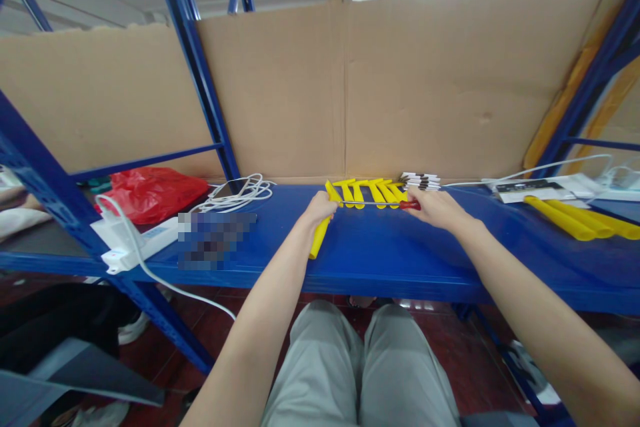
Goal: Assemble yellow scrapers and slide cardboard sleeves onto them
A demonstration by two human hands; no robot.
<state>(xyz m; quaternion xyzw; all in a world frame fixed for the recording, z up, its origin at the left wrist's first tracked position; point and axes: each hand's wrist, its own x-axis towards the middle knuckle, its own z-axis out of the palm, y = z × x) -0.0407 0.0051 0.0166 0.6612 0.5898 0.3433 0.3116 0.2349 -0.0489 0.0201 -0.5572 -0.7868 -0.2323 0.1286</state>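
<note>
Handling of a yellow tube, seen from above by the person at work. The left hand (321,207) is closed around the upper part of a yellow tube (318,240), whose lower length slants out below the fist, above the front part of the blue tabletop (380,253). The right hand (433,205) is closed on the red handle of a slim tool (411,205); the metal shaft (373,203) runs level across to the left hand. Whether its tip enters the tube or merely meets it is hidden by the fingers.

Behind the shaft lies a row of yellow tubes (347,193), set at a slant, with a white-and-black bundle (420,180) just beyond the right hand. Three further yellow tubes (575,219) lie side by side at the right.

Judged by look alone, the yellow tube is light and fairly stiff, probably plastic, with a smooth surface that may roll or slip under a loose grasp. It seems sturdy rather than fragile, though a thin wall could yield to hard squeezing; the wall itself is not visible. A full wrap close to the working end should best resist twisting, with the fingers clear of the tool's tip. The tool is likely the denser item, best held by its handle, since the bare shaft offers little purchase.
</note>
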